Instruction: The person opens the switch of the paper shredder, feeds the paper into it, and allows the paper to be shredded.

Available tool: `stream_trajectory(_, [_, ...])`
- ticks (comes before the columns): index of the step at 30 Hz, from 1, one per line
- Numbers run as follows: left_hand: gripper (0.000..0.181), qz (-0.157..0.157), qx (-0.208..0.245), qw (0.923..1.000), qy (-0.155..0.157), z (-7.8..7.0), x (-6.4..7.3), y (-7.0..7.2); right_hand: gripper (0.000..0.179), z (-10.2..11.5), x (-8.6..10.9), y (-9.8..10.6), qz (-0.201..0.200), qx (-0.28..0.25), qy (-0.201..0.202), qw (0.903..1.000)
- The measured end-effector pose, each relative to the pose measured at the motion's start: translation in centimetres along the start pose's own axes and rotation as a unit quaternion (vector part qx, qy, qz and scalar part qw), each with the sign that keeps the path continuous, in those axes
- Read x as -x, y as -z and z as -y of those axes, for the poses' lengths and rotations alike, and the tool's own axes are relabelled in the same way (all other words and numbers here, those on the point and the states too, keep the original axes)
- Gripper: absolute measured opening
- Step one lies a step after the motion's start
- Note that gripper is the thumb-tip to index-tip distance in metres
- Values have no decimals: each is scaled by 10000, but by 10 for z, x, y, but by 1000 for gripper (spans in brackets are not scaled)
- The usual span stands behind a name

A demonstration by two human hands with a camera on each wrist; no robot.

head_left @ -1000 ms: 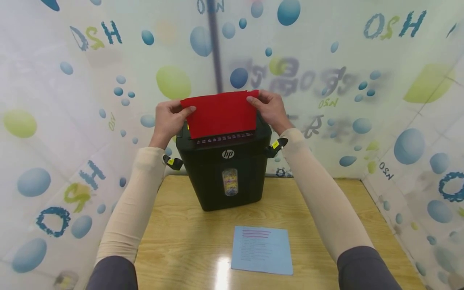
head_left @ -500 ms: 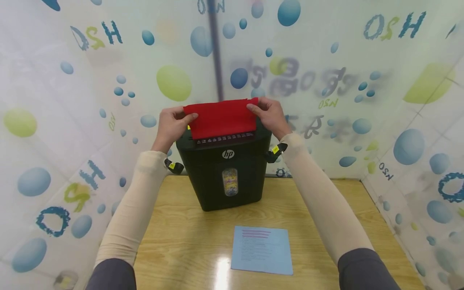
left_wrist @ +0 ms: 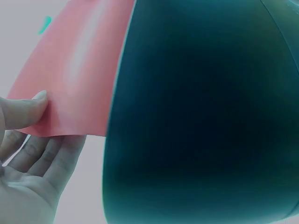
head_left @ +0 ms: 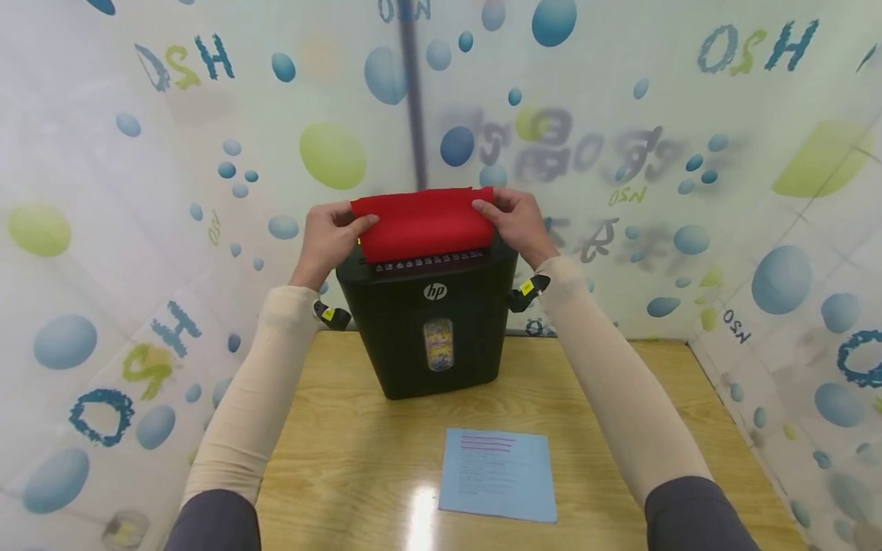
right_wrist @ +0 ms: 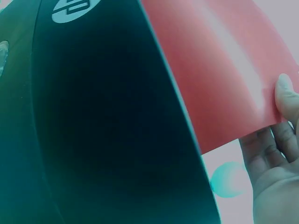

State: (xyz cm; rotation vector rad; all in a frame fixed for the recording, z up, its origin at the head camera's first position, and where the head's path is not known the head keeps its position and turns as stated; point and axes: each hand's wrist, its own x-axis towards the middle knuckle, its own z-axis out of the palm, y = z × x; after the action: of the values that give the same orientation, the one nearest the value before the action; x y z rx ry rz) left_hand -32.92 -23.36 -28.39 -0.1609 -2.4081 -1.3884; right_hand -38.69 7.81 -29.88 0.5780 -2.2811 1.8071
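A red sheet of paper [head_left: 423, 226] stands over the top of a black HP paper shredder [head_left: 406, 337], its lower edge at the slot area and its face slightly bowed. My left hand [head_left: 329, 239] pinches the sheet's upper left corner between thumb and fingers. At the upper right corner, my right hand [head_left: 520, 222] pinches it the same way. In the left wrist view the thumb lies on the near face of the red paper [left_wrist: 79, 70] with the fingers behind. The right wrist view has the same grip; the shredder's body [right_wrist: 112, 116] hides the sheet's lower edge.
A light blue printed sheet [head_left: 498, 474] lies on the wooden table [head_left: 344, 459] in front of the shredder. Colourful scraps show through the shredder's window [head_left: 439, 344]. Curtains [head_left: 606, 268] with blue and green dots enclose the back and sides.
Both hands have come down a little with the red paper, mostly in the first half second. Less of the sheet shows above the shredder, and it bows more now.
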Motion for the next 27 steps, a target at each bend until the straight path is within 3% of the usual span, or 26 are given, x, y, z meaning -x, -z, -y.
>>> stream_trajectory(6, [38, -220, -20, 9997, -70, 4, -2, 3, 39, -1, 1, -3, 7, 11, 95, 10000])
stream_trajectory(14, [41, -274, -26, 9996, -78, 5, -2, 4, 28, 1, -1, -4, -22, 40, 243, 9997])
stream_trajectory(19, [42, -319, 59, 9993, -207, 3, -2, 2, 32, 1, 0, -1, -74, 49, 230, 9997])
stream_trajectory(27, [43, -135, 289, 9995, 54, 3, 2, 4, 31, -4, 1, 2, 248, 216, 190, 9993])
